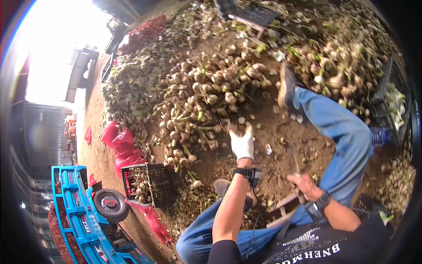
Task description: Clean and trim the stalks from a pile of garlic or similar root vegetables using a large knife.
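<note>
My left hand point(242, 142) wears a white knit glove and reaches to the near edge of a heap of garlic bulbs point(211, 89). Its thumb and fingers are spread, though the tips are blurred; I see nothing held between them. Long stems are still on many of the bulbs, and soil clings to them. Bare and closed, my right hand point(306, 186) grips what looks like a knife point(295, 158), its blurred blade pointing away from me above the dirt floor point(273, 168). A pale garlic piece point(268, 149) lies on the ground between my hands.
Left of me stand a black plastic crate point(160, 186) with garlic, red mesh bags point(120, 142) and a blue truck point(82, 211). A dark crate point(394, 102) with cut pieces is at right. A wooden frame point(283, 204) sits between my legs. Another person's leg point(226, 8) shows at top.
</note>
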Available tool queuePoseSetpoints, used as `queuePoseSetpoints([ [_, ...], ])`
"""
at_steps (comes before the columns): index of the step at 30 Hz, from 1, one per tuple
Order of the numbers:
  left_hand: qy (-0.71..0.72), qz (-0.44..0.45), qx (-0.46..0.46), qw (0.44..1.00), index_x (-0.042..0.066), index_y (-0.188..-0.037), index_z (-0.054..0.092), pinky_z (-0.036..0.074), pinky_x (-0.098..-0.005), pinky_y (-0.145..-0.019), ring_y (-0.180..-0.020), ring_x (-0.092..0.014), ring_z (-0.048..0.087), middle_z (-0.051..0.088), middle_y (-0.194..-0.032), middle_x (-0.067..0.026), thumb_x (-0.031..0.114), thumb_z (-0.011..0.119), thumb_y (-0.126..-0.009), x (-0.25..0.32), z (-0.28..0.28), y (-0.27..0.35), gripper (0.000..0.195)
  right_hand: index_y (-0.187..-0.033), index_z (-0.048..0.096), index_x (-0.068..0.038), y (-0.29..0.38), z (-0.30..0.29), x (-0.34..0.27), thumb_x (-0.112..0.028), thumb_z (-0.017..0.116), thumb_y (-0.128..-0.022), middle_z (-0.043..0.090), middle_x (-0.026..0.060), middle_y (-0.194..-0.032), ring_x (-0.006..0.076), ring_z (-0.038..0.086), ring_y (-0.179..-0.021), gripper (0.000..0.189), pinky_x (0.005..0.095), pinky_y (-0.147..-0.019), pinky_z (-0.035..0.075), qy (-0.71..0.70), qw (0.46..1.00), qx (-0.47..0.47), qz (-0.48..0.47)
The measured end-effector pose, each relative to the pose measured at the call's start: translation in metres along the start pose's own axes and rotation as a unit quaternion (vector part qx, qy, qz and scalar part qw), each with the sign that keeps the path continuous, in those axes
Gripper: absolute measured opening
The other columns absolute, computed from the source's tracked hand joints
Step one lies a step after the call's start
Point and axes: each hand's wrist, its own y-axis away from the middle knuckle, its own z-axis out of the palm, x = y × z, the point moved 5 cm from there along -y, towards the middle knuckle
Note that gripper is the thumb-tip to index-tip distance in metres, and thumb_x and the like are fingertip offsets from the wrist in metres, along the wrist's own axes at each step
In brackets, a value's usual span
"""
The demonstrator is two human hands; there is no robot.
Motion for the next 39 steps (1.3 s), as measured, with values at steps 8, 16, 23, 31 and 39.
queuePoseSetpoints([
  [8,-0.438,-0.047,0.011,0.898,0.001,-0.117,0.055,0.052,-0.0422,-0.087,-0.101,-0.036,0.065,0.067,-0.108,-0.0188,0.043,0.079,-0.067,-0.139,-0.015,-0.053,0.069,-0.071,0.053,-0.008,-0.016,0.003,-0.005,-0.027,0.067,-0.089,0.053,0.0016,-0.061,0.0094,0.047,-0.045,0.030,0.0269,-0.040,0.039,0.004,0.999,0.008,0.051],
  [16,-0.104,-0.145,-0.071,0.981,-0.001,-0.096,0.068,0.051,-0.0342,-0.074,-0.082,-0.022,0.068,0.072,-0.089,-0.0119,0.027,0.072,-0.072,-0.139,-0.013,-0.037,0.037,-0.067,0.057,-0.007,-0.001,0.011,-0.020,-0.027,0.068,-0.088,0.055,0.0009,-0.062,0.0083,0.048,-0.047,0.031,0.0253,-0.042,0.038,0.022,0.999,0.031,0.022],
  [23,0.127,-0.004,-0.166,0.978,0.002,-0.115,0.065,0.047,-0.0246,-0.079,-0.087,-0.008,0.057,0.066,-0.102,0.0019,0.011,0.072,-0.081,-0.033,-0.017,0.019,0.036,-0.070,0.057,-0.008,0.010,0.005,-0.043,-0.035,0.067,-0.091,0.059,0.0022,-0.064,0.0085,0.048,-0.047,0.035,0.0255,-0.042,0.037,0.024,0.994,0.051,-0.097],
  [31,0.060,0.152,-0.276,0.947,0.000,-0.120,0.056,0.049,-0.0248,-0.082,-0.096,-0.010,0.057,0.065,-0.109,-0.0046,0.005,0.068,-0.079,0.119,-0.064,0.116,0.043,-0.094,0.067,-0.004,0.043,0.035,-0.107,-0.053,0.065,-0.090,0.068,0.0088,-0.076,0.0080,0.047,-0.044,0.049,0.0256,-0.042,0.039,-0.045,0.982,-0.016,-0.183],
  [39,-0.281,0.136,-0.297,0.902,0.007,-0.132,0.049,0.053,-0.0322,-0.079,-0.088,-0.021,0.066,0.068,-0.101,-0.0103,0.017,0.082,-0.073,0.102,-0.090,0.180,0.068,-0.080,0.059,-0.011,0.079,0.063,-0.100,-0.047,0.070,-0.088,0.048,-0.0037,-0.057,0.0090,0.046,-0.045,0.038,0.0264,-0.041,0.037,-0.098,0.976,-0.103,-0.163],
])
